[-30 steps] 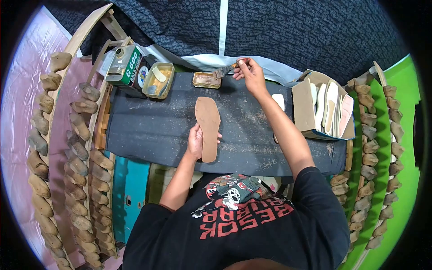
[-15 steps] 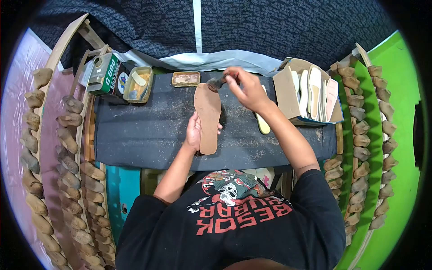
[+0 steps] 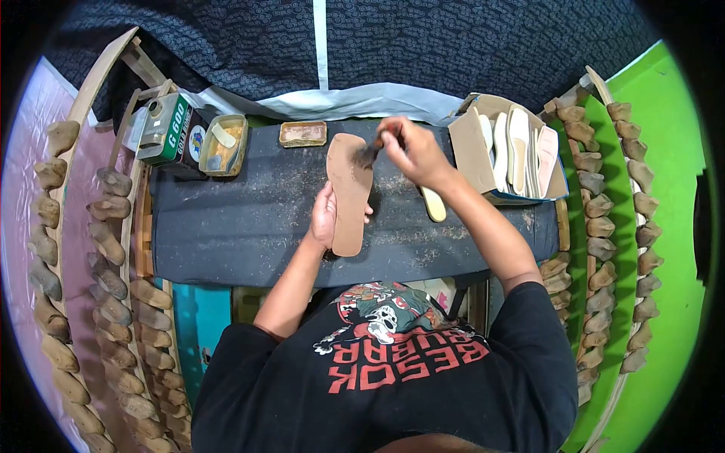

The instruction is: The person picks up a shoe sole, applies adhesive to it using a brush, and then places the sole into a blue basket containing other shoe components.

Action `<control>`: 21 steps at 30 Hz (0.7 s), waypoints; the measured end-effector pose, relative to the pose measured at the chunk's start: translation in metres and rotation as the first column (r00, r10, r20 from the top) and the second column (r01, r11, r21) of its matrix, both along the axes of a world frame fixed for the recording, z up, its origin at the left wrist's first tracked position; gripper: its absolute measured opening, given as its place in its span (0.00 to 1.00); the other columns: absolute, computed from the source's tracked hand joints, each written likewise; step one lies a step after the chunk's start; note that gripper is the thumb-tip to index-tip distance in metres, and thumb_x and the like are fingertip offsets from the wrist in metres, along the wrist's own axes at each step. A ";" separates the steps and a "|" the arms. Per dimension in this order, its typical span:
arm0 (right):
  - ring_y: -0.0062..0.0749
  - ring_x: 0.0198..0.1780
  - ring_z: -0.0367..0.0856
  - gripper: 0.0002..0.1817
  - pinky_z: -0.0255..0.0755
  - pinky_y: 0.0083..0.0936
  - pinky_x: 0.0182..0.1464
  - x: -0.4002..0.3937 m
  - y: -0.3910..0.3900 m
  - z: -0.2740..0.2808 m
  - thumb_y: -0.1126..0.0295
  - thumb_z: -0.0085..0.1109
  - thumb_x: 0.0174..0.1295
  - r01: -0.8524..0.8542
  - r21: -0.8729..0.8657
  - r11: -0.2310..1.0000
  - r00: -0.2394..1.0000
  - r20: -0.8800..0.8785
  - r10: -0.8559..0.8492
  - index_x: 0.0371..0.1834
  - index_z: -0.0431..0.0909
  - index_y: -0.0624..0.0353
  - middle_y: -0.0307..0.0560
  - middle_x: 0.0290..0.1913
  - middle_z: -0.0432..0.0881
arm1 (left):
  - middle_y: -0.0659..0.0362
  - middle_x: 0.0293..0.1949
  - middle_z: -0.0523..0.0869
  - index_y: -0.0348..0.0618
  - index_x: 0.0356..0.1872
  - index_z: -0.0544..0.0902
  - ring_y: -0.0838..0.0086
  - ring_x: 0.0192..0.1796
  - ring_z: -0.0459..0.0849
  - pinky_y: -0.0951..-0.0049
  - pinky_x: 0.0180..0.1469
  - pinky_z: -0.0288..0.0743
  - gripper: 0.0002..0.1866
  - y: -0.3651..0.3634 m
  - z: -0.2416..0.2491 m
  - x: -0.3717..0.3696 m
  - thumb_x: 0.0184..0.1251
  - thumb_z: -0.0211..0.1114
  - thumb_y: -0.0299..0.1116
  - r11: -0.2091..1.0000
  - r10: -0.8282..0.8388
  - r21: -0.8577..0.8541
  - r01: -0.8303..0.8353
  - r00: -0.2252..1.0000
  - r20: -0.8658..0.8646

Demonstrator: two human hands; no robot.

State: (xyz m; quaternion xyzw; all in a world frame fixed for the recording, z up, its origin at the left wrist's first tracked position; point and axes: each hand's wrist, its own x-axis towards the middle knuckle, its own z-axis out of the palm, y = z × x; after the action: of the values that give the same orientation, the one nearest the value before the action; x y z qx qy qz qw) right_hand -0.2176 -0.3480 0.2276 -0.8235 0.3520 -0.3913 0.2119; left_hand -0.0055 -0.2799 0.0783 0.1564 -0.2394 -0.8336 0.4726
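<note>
Wears a black shirt [image 3: 453,332] with a red print, nearer than the sole. Grasps the brown sole [image 3: 348,211] with the left hand [image 3: 323,219], supporting it above the counter [image 3: 226,234] with its broad end pointing away. Clenches the right hand [image 3: 415,155] round a dark brush [image 3: 365,157], with its bristles against or just above the sole's far right part; cannot tell which through the blur. Appears to be at the brushing step, working over the broad end. Calls, by judgement, for a steady left hand and even strokes out to the sole's edges.

Works above dark cloth, littered with pale flecks all round the sole. Has a slim yellowish piece [image 3: 434,205] to the sole's right, partly hidden by the right wrist. Has a shallow tin [image 3: 303,143] beyond the sole and to its left, then a plastic tub [image 3: 240,156] and, farthest left, a G 600 can [image 3: 162,140]. Has a cardboard box [image 3: 473,162] of pale insoles [image 3: 518,140] well right of the sole. Sits or stands between racks of wooden lasts [image 3: 106,279] on both sides of the sole. Faces a dark patterned curtain [image 3: 196,53] beyond it, with a green wall [image 3: 672,226] far right.
</note>
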 end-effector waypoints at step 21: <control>0.45 0.36 0.86 0.10 0.79 0.34 0.40 -0.009 -0.009 0.017 0.75 0.60 0.70 -0.071 -0.217 0.974 0.992 -0.114 0.048 0.51 0.75 0.62 0.51 0.37 0.84 | 0.47 0.43 0.88 0.40 0.64 0.76 0.62 0.42 0.90 0.64 0.44 0.87 0.34 0.008 0.009 -0.016 0.83 0.34 0.59 0.998 -0.043 -0.052 0.047 0.996 0.073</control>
State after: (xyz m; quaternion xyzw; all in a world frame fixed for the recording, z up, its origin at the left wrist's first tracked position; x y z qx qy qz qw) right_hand -0.2269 -0.3570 0.2443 -0.8719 0.2925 -0.3764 0.1117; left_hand -0.0210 -0.2717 0.0871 0.1682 -0.2819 -0.8312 0.4487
